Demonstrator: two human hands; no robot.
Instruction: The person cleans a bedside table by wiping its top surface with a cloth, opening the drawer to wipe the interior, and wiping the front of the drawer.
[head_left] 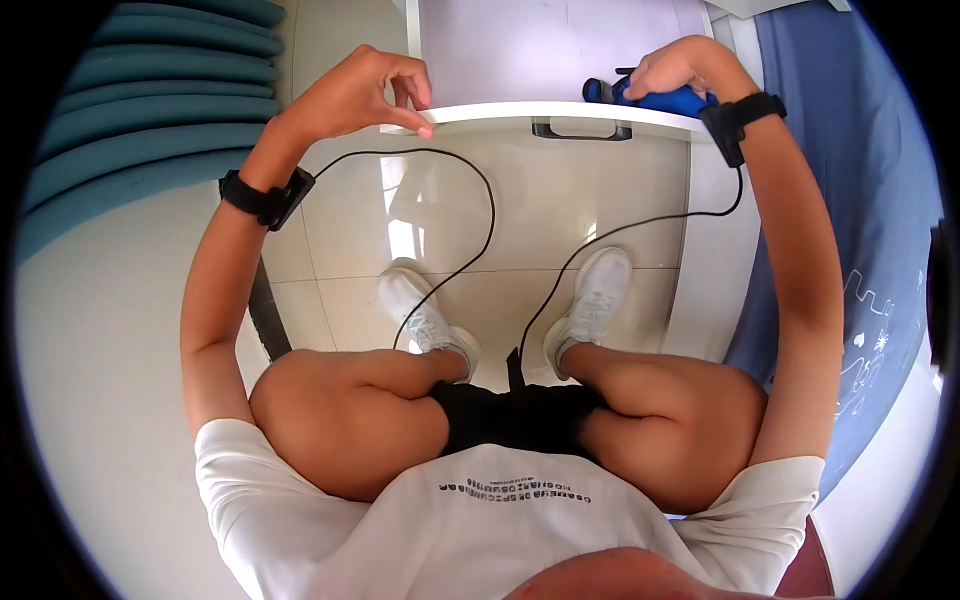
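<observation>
Blue item (668, 101) gripped by the right hand (676, 66), inside the drawer (480, 112), stretched along its front edge near the right corner; left hand (378, 88) farther off, held open by the left corner

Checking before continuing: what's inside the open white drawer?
Inside the open white drawer, a pale bottom shows, with a blue-and-black item at front right. The right hand covers part of it; the drawer's far end is out of frame.
</observation>
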